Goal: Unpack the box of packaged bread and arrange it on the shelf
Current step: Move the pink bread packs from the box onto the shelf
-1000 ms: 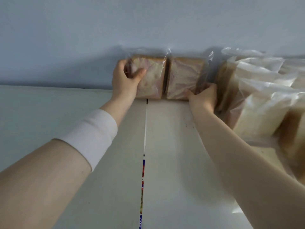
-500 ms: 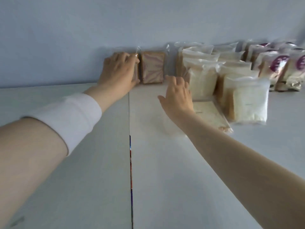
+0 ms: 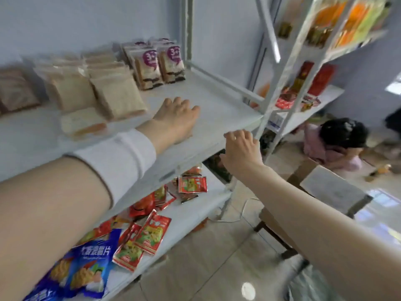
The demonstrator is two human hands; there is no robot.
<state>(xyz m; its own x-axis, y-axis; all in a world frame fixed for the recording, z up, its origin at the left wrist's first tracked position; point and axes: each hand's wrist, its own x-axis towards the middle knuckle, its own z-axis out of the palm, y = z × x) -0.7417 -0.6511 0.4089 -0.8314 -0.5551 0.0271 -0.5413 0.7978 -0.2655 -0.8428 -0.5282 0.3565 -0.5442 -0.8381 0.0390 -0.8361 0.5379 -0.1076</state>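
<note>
L grip [image 3: 175, 118] lies flat, palm down, on the top shelf [image 3: 217, 98], fingers about straight and slightly spread, holding nothing. White sleeve [image 3: 121, 157] on that forearm. R grip [image 3: 242, 148] is at the shelf's front edge, fingers loosely curled, nothing in it; can't tell if the fingertips touch the edge.

Bread is all on the same shelf, left of and behind L grip, none touching it. Nearest are the plain sliced-bread packs [image 3: 118, 94], upright, leaning back, in rows front to back. One flat pack [image 3: 83, 123] lies in front of them, near the L forearm. Purple-label packs [image 3: 147, 68] stand in two rows further back, by the rear of the shelf. Brown marbled pack [image 3: 16, 92] at far left of view, blurred.

Lower shelf [image 3: 195, 213]: red sachets [image 3: 149, 237] scattered loose, blue snack bag [image 3: 86, 268] at the front. Second rack [image 3: 321, 98] to the right w/ red & orange packs, too blurred to read. A person [image 3: 338, 140] crouches on the floor beyond it.
</note>
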